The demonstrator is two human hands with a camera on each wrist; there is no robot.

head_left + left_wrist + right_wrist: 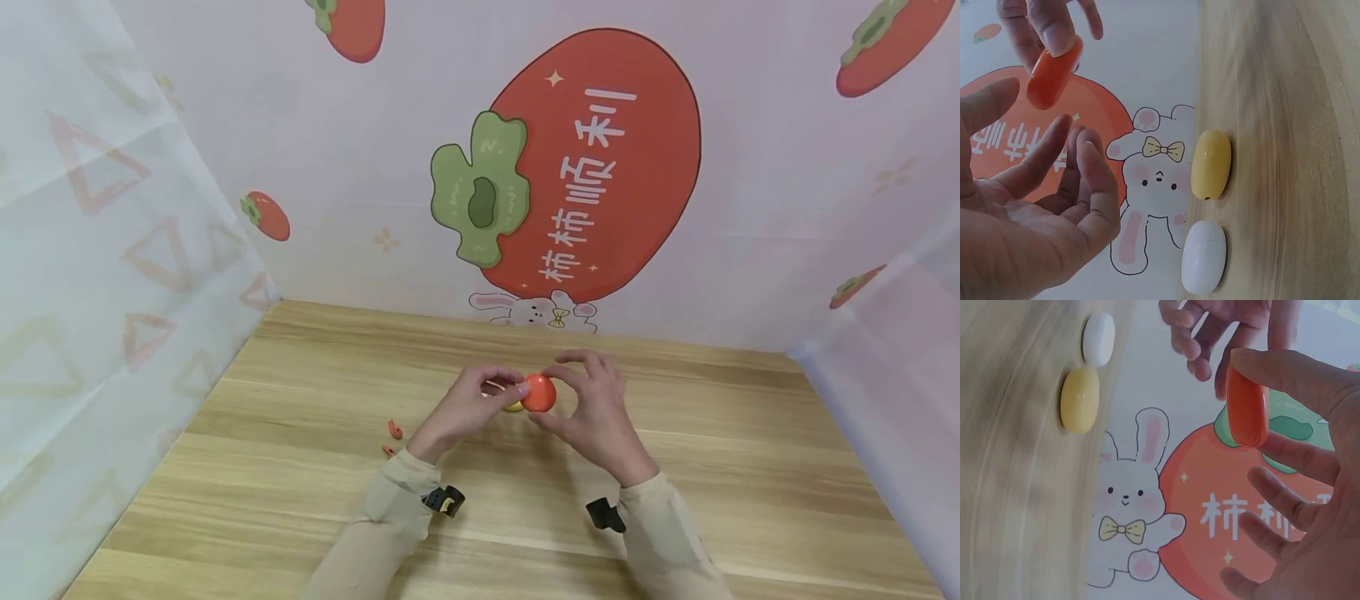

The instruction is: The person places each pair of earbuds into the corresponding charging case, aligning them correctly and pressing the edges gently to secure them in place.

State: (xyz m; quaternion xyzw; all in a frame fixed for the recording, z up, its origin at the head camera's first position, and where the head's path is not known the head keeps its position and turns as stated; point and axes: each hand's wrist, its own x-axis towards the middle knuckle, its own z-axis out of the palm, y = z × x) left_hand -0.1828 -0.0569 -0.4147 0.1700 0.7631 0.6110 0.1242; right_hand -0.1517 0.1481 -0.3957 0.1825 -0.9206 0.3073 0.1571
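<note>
A glossy round orange earbud case (538, 393) is held up above the table, its rounded edge facing both wrist cameras. The thumb and index finger of my right hand (597, 417) pinch it at opposite edges, the other fingers spread apart. My left hand (471, 406) hovers beside the case with relaxed, slightly bent fingers; its thumb tip overlaps the case's left edge in the head view. In the left wrist view, the left palm (1029, 231) is turned up and a gap shows between its fingers and the case.
A yellow rounded case (1211, 164) and a white one (1204, 257) sit on the wooden table (712, 467) behind the hands. Two small orange pieces (395, 430), shaped like earbuds, lie to the left. A printed cloth wall (360, 267) rises along the table's back edge.
</note>
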